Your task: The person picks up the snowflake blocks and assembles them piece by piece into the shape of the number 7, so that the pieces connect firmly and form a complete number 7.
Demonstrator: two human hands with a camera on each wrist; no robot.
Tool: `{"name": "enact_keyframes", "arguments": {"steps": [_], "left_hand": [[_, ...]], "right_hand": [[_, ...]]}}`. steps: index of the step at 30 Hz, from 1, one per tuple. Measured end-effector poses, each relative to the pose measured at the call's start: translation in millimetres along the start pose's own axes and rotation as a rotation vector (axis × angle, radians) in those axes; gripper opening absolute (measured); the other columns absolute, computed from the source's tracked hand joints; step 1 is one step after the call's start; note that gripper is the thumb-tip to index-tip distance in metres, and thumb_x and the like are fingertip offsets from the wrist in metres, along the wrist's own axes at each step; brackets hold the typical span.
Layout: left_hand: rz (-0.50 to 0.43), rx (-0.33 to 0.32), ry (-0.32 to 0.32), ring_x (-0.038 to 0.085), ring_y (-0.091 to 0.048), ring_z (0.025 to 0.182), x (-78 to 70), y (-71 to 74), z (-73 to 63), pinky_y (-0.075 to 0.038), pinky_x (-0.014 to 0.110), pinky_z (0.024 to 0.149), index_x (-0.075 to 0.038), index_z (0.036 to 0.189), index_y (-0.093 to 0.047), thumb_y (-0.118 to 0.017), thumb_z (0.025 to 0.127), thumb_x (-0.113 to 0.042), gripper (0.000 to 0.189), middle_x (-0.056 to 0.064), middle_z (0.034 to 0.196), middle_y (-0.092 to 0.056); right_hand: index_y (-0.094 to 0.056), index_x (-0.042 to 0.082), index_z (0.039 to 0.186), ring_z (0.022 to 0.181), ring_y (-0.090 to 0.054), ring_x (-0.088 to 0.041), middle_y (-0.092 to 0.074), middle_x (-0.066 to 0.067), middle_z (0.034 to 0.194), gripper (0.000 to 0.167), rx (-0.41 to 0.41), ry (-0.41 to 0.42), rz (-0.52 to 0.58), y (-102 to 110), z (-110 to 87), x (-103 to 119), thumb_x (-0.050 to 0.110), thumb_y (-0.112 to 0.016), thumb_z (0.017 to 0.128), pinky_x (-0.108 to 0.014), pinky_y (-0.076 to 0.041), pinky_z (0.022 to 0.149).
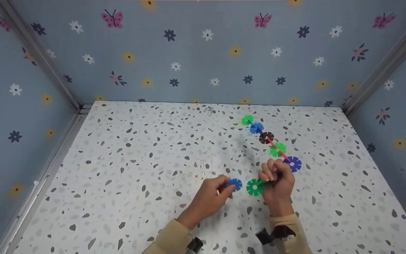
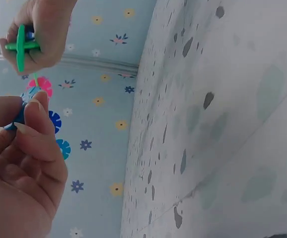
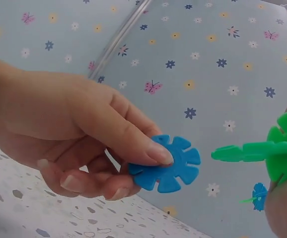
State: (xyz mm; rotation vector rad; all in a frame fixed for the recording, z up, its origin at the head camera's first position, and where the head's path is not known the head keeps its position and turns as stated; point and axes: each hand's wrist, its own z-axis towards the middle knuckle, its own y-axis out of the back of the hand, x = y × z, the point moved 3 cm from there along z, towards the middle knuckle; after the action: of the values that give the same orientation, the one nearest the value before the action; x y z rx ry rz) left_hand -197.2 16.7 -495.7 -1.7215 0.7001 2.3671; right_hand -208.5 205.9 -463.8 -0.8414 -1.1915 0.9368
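Note:
My left hand [image 1: 206, 199] pinches a blue notched snowflake disc [image 3: 180, 171] between thumb and fingers, its slotted edge facing right. Across a small gap, my right hand [image 1: 280, 187] grips a chain of interlocking snowflake discs. At the chain's near end a green disc [image 1: 251, 190] sticks out to the left of that hand, towards the blue one. In the right wrist view one green disc [image 3: 252, 150] shows edge-on, slotted into another green disc [image 3: 280, 163]. Beyond the fist the chain runs to a purple-blue disc [image 1: 296, 164]; the part inside the fist is hidden.
Farther along the chain come another green disc [image 1: 275, 151], a dark brown disc [image 1: 264, 140], a blue disc [image 1: 254, 129] and a green end disc [image 1: 246, 121], joined by edge-on pieces. Below lies a speckled white tabletop [image 1: 125, 183], enclosed by flower-patterned panels [image 1: 196, 46].

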Motion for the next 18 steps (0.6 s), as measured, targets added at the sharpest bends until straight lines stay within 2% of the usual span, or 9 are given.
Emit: {"name": "enact_keyframes", "arguments": {"steps": [3, 6, 11, 15, 18], "left_hand": [[0.113, -0.030, -0.138, 0.001, -0.056, 0.062, -7.8, -5.6, -8.8, -0.045, 0.017, 0.053, -0.010, 0.090, -0.069, -0.060, 0.101, -0.021, 0.018, -0.007, 0.075, -0.065], [0.172, -0.060, -0.224, -0.002, -0.055, 0.061, -12.8, -11.2, -13.7, -0.044, 0.013, 0.053, -0.010, 0.085, -0.068, -0.058, 0.102, -0.022, 0.023, -0.007, 0.073, -0.066], [0.201, -0.093, -0.242, -0.003, -0.055, 0.063, -16.2, -16.9, -16.8, -0.044, 0.012, 0.056, -0.008, 0.090, -0.069, -0.053, 0.105, -0.023, 0.026, -0.005, 0.077, -0.067], [0.227, -0.089, -0.244, -0.004, -0.054, 0.062, -18.6, -21.9, -17.7, -0.043, 0.012, 0.056, -0.010, 0.088, -0.066, -0.049, 0.106, -0.022, 0.027, -0.006, 0.077, -0.066], [0.235, -0.117, -0.250, -0.004, -0.054, 0.062, -22.9, -25.8, -17.9, -0.042, 0.011, 0.055, -0.010, 0.085, -0.065, -0.051, 0.105, -0.020, 0.027, -0.006, 0.074, -0.065]], "right_hand": [[-0.045, 0.003, 0.065, 0.050, -0.047, -0.015, -0.035, -0.003, 0.058, 0.035, -0.043, 0.016, -0.004, 0, 0.7, 1, 0.004, -0.040, 0.099, -0.024, -0.045, 0.048], [-0.045, 0.003, 0.065, 0.050, -0.047, -0.015, -0.036, -0.003, 0.058, 0.035, -0.056, 0.018, 0.002, -1, 0.5, 1, 0.004, -0.041, 0.099, -0.024, -0.045, 0.048], [-0.047, 0.002, 0.066, 0.050, -0.047, -0.015, -0.036, -0.003, 0.058, 0.032, -0.052, 0.025, 0.018, -3, -0.7, 1, 0.003, -0.044, 0.098, -0.024, -0.046, 0.049], [-0.044, 0.002, 0.065, 0.050, -0.047, -0.015, -0.035, -0.003, 0.058, 0.035, -0.050, 0.035, -0.005, -5, -1.5, 1, 0.003, -0.040, 0.099, -0.024, -0.046, 0.049], [-0.040, 0.003, 0.064, 0.049, -0.045, -0.014, -0.032, -0.003, 0.058, 0.036, -0.037, 0.050, -0.030, -7, -2.5, 1, 0.003, -0.036, 0.100, -0.023, -0.045, 0.048]]}}
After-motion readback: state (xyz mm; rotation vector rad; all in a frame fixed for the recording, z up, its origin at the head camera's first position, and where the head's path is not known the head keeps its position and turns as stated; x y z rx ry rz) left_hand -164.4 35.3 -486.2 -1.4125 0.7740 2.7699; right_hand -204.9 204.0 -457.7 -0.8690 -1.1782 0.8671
